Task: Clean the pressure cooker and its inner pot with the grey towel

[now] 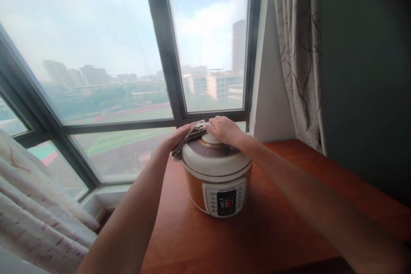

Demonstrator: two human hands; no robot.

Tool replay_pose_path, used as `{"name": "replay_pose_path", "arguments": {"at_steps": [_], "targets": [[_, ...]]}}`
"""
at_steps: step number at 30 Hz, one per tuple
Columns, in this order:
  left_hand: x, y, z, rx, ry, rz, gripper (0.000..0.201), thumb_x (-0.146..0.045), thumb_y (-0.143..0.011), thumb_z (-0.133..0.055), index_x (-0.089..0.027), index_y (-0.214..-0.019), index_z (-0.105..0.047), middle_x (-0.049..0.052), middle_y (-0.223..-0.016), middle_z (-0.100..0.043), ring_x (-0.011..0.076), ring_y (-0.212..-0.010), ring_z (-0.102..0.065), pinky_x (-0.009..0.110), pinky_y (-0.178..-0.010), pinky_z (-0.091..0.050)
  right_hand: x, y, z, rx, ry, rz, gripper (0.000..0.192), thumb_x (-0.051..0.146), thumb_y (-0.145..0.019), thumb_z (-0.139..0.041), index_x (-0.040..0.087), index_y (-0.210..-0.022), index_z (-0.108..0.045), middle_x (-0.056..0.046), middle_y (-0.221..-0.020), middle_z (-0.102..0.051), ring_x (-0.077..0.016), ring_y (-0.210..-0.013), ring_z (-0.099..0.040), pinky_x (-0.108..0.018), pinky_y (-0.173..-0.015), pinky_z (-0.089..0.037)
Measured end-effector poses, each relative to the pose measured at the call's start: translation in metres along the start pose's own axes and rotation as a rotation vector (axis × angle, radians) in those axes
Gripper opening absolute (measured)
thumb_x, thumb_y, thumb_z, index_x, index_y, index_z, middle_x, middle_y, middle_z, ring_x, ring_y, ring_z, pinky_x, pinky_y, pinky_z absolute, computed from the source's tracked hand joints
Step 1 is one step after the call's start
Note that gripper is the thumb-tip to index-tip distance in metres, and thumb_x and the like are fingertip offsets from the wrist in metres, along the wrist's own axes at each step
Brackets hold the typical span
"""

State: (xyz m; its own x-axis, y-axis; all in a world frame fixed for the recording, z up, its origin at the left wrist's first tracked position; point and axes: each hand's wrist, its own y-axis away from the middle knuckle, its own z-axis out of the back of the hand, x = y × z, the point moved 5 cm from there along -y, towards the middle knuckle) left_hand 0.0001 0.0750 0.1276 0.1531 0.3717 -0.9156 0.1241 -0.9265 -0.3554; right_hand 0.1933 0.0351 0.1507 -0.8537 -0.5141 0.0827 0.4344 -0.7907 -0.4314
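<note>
I have both arms stretched out over a reddish-brown wooden table (pixel 276 231) that stands against a big window (pixel 105 51). An electric pressure cooker (pixel 218 175) sits near the table's far edge, toward its far left corner, with its control panel (pixel 225 199) facing me. The body is orange-brown, the lid (pixel 215 158) cream with a brown ring around the top.

My left hand (pixel 178 137) lies on the far left side of the lid, fingers spread flat over a brownish patterned cloth (pixel 189 136). It presses down on the cloth and does not grip it. The cloth is bunched on the lid's left shoulder and hangs slightly over its rim. My right hand (pixel 224 129) rests on top of the lid at the centre, palm down and fingers curved over the knob area. I cannot tell whether the fingers close around anything beneath. The two hands are close together, almost meeting above the cloth's upper edge.

A patterned curtain (pixel 298 51) hangs at the right of the window, just behind the table's far right corner, and a dark green wall (pixel 369 72) runs along the right side. Another pale curtain (pixel 38 214) with reddish marks bunches at the lower left, off the table's left edge. Through the glass I see hazy buildings and green sports fields.
</note>
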Motion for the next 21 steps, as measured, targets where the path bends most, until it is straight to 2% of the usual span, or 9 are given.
{"name": "replay_pose_path", "arguments": {"at_steps": [2, 4, 6, 8, 10, 14, 17, 21], "targets": [[0.002, 0.008, -0.002, 0.202, -0.148, 0.038, 0.061, -0.033, -0.062, -0.088, -0.017, -0.118, -0.071, 0.013, -0.108, -0.076, 0.0325, -0.104, -0.068, 0.045, -0.100, -0.049, 0.000, -0.001, -0.001, -0.006, -0.003, 0.004, 0.044, 0.044, -0.104, -0.032, 0.015, -0.109, -0.065, -0.015, -0.111, -0.067, -0.0261, -0.108, -0.058, -0.036, -0.097, -0.039], [0.001, 0.022, -0.004, 0.397, -0.370, 0.002, 0.058, -0.049, -0.073, -0.078, -0.015, -0.120, -0.070, 0.013, -0.117, -0.073, 0.0334, -0.113, -0.064, 0.046, -0.106, -0.045, 0.000, -0.001, -0.002, -0.010, -0.006, 0.016, 0.044, 0.044, -0.104, -0.032, 0.016, -0.110, -0.065, -0.014, -0.111, -0.067, -0.0264, -0.109, -0.058, -0.036, -0.098, -0.038], [-0.006, 0.038, -0.004, 0.474, -0.590, -0.115, 0.058, -0.059, -0.085, -0.061, -0.016, -0.123, -0.069, 0.012, -0.126, -0.068, 0.0331, -0.121, -0.059, 0.046, -0.111, -0.040, 0.001, -0.001, -0.003, -0.017, -0.008, 0.027, 0.044, 0.044, -0.104, -0.032, 0.017, -0.112, -0.065, -0.013, -0.112, -0.067, -0.0260, -0.109, -0.058, -0.036, -0.099, -0.038], [-0.016, 0.055, -0.003, 0.445, -0.740, -0.240, 0.059, -0.061, -0.090, -0.051, -0.018, -0.126, -0.068, 0.011, -0.134, -0.062, 0.0329, -0.129, -0.053, 0.046, -0.115, -0.035, 0.002, -0.001, -0.002, -0.028, -0.004, 0.028, 0.045, 0.045, -0.104, -0.031, 0.017, -0.112, -0.065, -0.013, -0.112, -0.067, -0.0255, -0.108, -0.058, -0.036, -0.099, -0.038], [-0.022, 0.074, -0.003, 0.427, -0.865, -0.322, 0.063, -0.063, -0.090, -0.050, -0.018, -0.131, -0.064, 0.013, -0.143, -0.054, 0.0337, -0.136, -0.045, 0.047, -0.118, -0.031, 0.002, 0.000, -0.001, -0.038, 0.005, 0.023, 0.045, 0.045, -0.104, -0.030, 0.017, -0.111, -0.065, -0.013, -0.111, -0.068, -0.0252, -0.108, -0.059, -0.036, -0.098, -0.038], [-0.024, 0.112, -0.003, 0.454, -1.087, -0.386, 0.090, -0.065, -0.074, -0.070, -0.020, -0.148, -0.046, 0.017, -0.157, -0.034, 0.0389, -0.145, -0.032, 0.053, -0.117, -0.031, 0.004, 0.002, 0.001, -0.049, 0.019, 0.030, 0.043, 0.043, -0.104, -0.031, 0.016, -0.106, -0.065, -0.012, -0.107, -0.068, -0.0249, -0.104, -0.059, -0.035, -0.096, -0.039], [-0.025, 0.136, -0.002, 0.428, -1.237, -0.442, 0.104, -0.058, -0.066, -0.080, -0.023, -0.153, -0.036, 0.018, -0.160, -0.027, 0.0429, -0.145, -0.031, 0.057, -0.113, -0.036, 0.004, 0.003, 0.001, -0.060, 0.020, 0.045, 0.042, 0.042, -0.104, -0.033, 0.016, -0.104, -0.065, -0.012, -0.105, -0.068, -0.0245, -0.102, -0.060, -0.034, -0.093, -0.039], [-0.029, 0.154, -0.001, 0.387, -1.234, -0.481, 0.076, -0.039, -0.081, -0.068, -0.023, -0.150, -0.041, 0.016, -0.161, -0.028, 0.0394, -0.143, -0.036, 0.053, -0.111, -0.040, 0.004, 0.001, 0.001, -0.066, 0.029, 0.079, 0.041, 0.041, -0.105, -0.034, 0.016, -0.102, -0.065, -0.012, -0.101, -0.068, -0.0237, -0.098, -0.061, -0.033, -0.091, -0.039]]}}
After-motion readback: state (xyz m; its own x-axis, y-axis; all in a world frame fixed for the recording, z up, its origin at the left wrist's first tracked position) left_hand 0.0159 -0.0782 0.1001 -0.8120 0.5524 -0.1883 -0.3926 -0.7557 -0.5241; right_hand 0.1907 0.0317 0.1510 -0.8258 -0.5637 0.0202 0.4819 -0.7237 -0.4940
